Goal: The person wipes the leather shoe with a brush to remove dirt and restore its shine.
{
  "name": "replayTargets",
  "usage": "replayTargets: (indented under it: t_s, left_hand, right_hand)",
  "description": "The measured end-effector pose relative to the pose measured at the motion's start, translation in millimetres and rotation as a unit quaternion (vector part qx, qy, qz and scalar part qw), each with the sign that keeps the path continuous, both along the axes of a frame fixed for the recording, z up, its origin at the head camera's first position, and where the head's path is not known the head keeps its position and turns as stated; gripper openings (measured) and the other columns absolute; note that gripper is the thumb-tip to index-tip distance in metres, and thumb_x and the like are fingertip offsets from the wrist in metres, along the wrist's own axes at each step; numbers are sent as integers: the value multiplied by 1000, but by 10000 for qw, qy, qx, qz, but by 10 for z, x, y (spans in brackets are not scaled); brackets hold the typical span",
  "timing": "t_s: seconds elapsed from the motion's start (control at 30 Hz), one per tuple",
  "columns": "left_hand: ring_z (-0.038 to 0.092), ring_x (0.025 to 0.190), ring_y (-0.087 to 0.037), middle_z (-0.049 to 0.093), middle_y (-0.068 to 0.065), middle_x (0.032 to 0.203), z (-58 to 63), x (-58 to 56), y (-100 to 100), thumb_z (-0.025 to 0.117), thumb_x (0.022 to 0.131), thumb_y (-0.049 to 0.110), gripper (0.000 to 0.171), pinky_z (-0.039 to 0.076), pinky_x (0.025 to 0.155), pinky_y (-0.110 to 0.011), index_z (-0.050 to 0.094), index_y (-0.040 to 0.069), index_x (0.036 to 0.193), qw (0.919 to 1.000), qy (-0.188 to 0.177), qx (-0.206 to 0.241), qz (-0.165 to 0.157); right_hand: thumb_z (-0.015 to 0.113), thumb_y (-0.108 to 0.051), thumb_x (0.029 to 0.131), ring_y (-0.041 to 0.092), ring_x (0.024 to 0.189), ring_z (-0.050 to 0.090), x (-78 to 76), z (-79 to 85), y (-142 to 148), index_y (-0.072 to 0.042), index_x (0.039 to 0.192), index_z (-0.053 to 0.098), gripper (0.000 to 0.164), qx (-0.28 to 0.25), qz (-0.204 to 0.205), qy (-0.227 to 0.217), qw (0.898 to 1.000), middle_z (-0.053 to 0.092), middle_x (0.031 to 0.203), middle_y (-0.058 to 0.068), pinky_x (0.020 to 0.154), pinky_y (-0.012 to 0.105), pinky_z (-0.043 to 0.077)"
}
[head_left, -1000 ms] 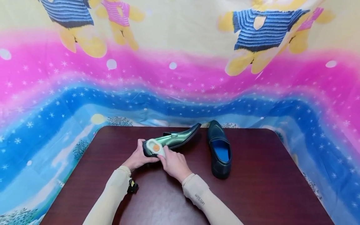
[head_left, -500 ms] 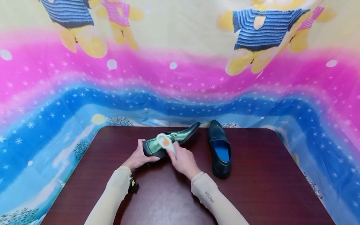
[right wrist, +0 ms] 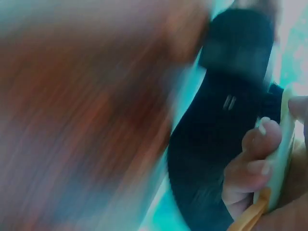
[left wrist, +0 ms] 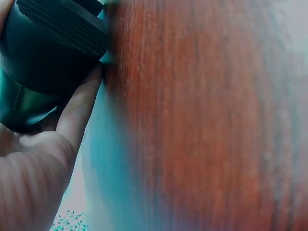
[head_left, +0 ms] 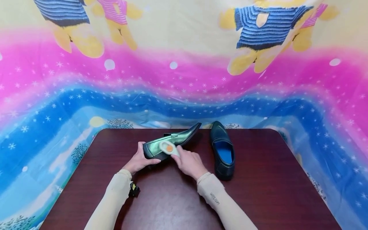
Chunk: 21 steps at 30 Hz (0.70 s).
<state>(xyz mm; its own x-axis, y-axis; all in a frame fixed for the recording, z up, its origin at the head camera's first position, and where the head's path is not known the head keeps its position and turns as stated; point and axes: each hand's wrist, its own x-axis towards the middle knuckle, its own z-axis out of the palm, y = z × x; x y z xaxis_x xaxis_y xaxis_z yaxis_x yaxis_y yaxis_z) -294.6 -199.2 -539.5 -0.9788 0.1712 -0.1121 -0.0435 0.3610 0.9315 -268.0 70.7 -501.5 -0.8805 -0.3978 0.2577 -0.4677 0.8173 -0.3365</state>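
Observation:
A dark, shiny loafer [head_left: 184, 135] is tilted on its side above the table, its toe pointing to the far right. My left hand [head_left: 137, 162] grips it round the heel; the ridged heel [left wrist: 53, 53] shows close up in the left wrist view. In my right hand [head_left: 190, 163] is a pale, handled shoe brush [head_left: 170, 148] with an orange spot. Its head lies against the middle of the loafer's side, and its bristles are mostly hidden. The right wrist view shows the loafer's black sole [right wrist: 211, 125] beside the fingers [right wrist: 248, 178] and the brush's orange cord [right wrist: 250, 211].
The matching loafer [head_left: 219, 137], with a blue insole, stands upright to the right of my right hand. Both shoes are over a dark red-brown table [head_left: 273, 179]. Behind the table hangs a printed cloth [head_left: 187, 83]. A small black device [head_left: 134, 189] sits at my left wrist.
My right hand has slid the shoe brush from the loafer's heel end towards the middle of its side. The left hand keeps its grip on the heel. The head view has shifted slightly.

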Motion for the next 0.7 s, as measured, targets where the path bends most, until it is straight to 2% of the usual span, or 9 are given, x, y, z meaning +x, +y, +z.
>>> replayTargets:
  t_s: [0.1,0.17,0.23,0.3,0.43,0.53,0.6,0.7]
  left_hand:
    - [63,81,-26,51,-23,132,6,3,-1,93,77,32,100,56,71,-37,19,15,141,9999,-106,93,-36]
    - [64,80,-28,51,-23,132,16,15,-4,93,78,33,100,56,71,-38,18,16,142,9998,-153,87,-48]
    - [64,85,-29,52,-23,132,23,33,2,91,79,34,98,56,74,-38,19,16,143,9999,-147,7,23]
    - [63,97,-28,52,-22,133,31,63,29,89,82,37,96,54,82,-37,18,15,144,9999,-155,-68,19]
    - [61,112,-25,52,-22,137,24,100,91,81,90,42,86,53,92,-36,20,12,143,9992,-344,203,68]
    - [65,107,-25,50,-23,137,-2,120,142,79,92,41,81,57,87,-36,22,12,142,9970,-521,550,134]
    - [65,103,-23,51,-23,136,1,118,152,80,91,40,81,56,84,-34,22,14,142,9970,-495,565,170]
    - [62,104,-25,50,-23,135,56,103,152,81,91,37,83,54,83,-35,21,14,143,9984,-354,440,65]
  right_hand:
    - [60,-41,105,22,52,47,-26,-4,187,-16,100,49,28,-56,-497,35,9987,53,67,0,48,37,35]
    - [60,-41,104,21,52,45,-29,-8,256,-16,100,49,28,-108,-607,-27,9981,55,69,1,48,37,35]
    - [60,-41,105,21,52,45,-24,-11,287,-15,102,49,28,-190,-561,-114,9982,57,70,2,48,36,35]
    - [59,-40,105,20,52,45,-8,-27,297,-14,103,49,28,-271,-485,-207,9982,58,72,3,48,35,36]
    - [58,-39,106,18,51,45,-15,-81,267,-14,103,49,27,-366,-519,-276,9976,57,72,3,48,34,36]
    - [59,-38,106,16,51,44,-5,-112,242,-14,102,49,26,-460,-556,-266,9970,55,70,1,48,32,36]
    - [59,-38,106,15,52,44,3,-103,205,-15,102,49,25,-600,-515,-215,9966,54,70,0,50,31,36]
    - [58,-39,106,14,53,44,12,-49,106,-16,102,50,25,-764,-215,-102,9968,51,68,-2,51,30,37]
